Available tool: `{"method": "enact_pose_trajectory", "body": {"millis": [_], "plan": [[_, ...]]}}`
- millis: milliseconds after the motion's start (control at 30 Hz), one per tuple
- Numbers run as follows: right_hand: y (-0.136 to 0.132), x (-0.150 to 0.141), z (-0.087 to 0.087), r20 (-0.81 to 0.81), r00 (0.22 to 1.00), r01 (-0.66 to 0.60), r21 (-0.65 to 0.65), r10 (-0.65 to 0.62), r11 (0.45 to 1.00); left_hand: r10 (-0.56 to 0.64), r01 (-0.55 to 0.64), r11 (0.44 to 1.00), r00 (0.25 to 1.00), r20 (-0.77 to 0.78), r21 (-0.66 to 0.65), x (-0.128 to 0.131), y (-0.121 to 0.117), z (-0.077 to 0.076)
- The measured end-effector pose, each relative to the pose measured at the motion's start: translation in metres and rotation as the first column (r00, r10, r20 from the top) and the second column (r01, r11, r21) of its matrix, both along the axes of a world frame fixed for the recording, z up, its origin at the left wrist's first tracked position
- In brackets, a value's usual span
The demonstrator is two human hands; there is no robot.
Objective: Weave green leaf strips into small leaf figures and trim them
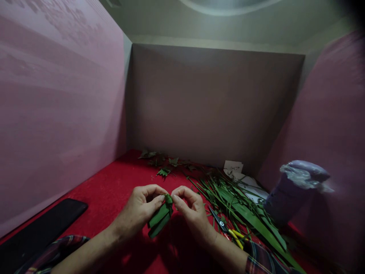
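Between my two hands is a folded green leaf piece [160,220], knotted at its top, with flat broad ends hanging down to the lower left. My left hand [141,203] pinches it near the knot between thumb and forefinger. My right hand [191,207] closes thumb and forefinger at the knot's right side; the bit between those fingertips is too small to make out clearly. Scissors with yellow handles [224,226] lie on the red cloth [114,190] just right of my right hand.
A pile of long green leaves [242,205] spreads over the right side. Behind it lie white papers [234,167]. A purple container topped with clear plastic [293,190] stands far right. Lobed leaves [163,172] lie at the back. A black flat object [57,220] is at left; pink panels flank the table.
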State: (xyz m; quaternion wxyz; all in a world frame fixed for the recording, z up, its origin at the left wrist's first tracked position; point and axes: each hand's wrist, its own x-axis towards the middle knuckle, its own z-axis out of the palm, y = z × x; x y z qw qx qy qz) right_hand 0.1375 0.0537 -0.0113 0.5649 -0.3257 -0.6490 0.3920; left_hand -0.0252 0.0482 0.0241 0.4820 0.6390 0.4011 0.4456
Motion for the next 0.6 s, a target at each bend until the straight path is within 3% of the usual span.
{"method": "enact_pose_trajectory", "body": {"millis": [600], "plan": [[0.0015, 0.0002, -0.0028, 0.006, 1.0, 0.03, -0.025, -0.03, 0.999, -0.033, 0.034, 0.999, 0.999, 0.02, -0.018, 0.0009, -0.0018, 0.0014]]}}
